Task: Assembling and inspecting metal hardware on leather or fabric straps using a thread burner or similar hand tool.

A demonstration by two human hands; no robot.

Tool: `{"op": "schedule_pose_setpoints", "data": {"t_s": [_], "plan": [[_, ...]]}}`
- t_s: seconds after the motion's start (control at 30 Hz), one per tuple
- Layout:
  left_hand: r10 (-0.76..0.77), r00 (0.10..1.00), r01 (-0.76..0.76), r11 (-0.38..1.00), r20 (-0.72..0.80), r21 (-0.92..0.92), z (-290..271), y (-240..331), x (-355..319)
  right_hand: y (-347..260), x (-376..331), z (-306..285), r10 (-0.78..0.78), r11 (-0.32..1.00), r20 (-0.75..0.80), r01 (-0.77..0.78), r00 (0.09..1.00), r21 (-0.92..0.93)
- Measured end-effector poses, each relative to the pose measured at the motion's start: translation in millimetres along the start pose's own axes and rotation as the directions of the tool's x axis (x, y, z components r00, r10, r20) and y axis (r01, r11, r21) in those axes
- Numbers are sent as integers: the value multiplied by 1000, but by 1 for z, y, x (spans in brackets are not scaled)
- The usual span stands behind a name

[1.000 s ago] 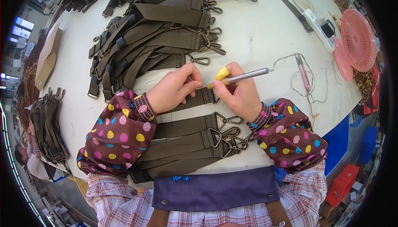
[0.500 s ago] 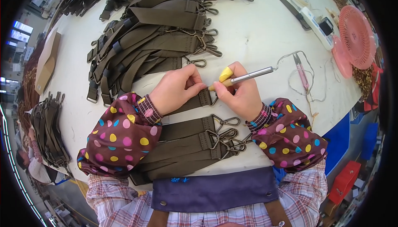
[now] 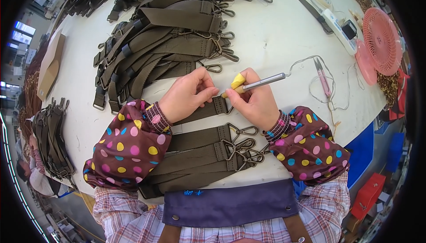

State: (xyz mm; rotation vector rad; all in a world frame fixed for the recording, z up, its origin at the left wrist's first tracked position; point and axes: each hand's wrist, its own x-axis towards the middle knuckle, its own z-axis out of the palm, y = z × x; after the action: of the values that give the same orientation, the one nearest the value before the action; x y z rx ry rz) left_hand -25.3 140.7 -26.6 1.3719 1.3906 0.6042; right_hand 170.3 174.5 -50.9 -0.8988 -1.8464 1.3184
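Left hand (image 3: 188,94): fingers curled, pinching the end of an olive webbing strap (image 3: 202,111) flat on the white surface (image 3: 275,34). Thumb and fingertips meet right at the strap's end, by its metal clip.

Right hand (image 3: 255,103): closed around a silver pen-like tool (image 3: 262,82) with a yellow grip piece. Tip points at the strap end, just beside the left fingertips. Cannot tell if the tip touches the webbing. Tool's tail sticks out past the hand, away from the body.

Both hands nearly touching over the same strap end. Strap runs from there back under the left wrist.

Just nearer the body than the hands: stack of similar straps (image 3: 199,154), metal snap hooks (image 3: 244,147) bunched under the right wrist.

Beyond the left hand: big pile of the same olive straps (image 3: 164,39) with buckles and hooks.

Beyond and outboard of the right hand: pink thread snips (image 3: 323,76) lying in loose thread, well apart. Farther out, a pink desk fan (image 3: 379,41) at the surface edge.

Polka-dot sleeve covers on both forearms.
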Motion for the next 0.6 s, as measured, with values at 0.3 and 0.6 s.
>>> {"op": "schedule_pose_setpoints", "data": {"t_s": [0.3, 0.6], "plan": [[11, 1000, -11, 1000, 10, 2, 0, 0, 0, -2, 1, 0, 7, 999, 4, -6, 1000, -41], [232, 973, -172, 767, -17, 619, -22, 11, -51, 1, -3, -21, -335, 877, 70, 338, 940, -341]]}}
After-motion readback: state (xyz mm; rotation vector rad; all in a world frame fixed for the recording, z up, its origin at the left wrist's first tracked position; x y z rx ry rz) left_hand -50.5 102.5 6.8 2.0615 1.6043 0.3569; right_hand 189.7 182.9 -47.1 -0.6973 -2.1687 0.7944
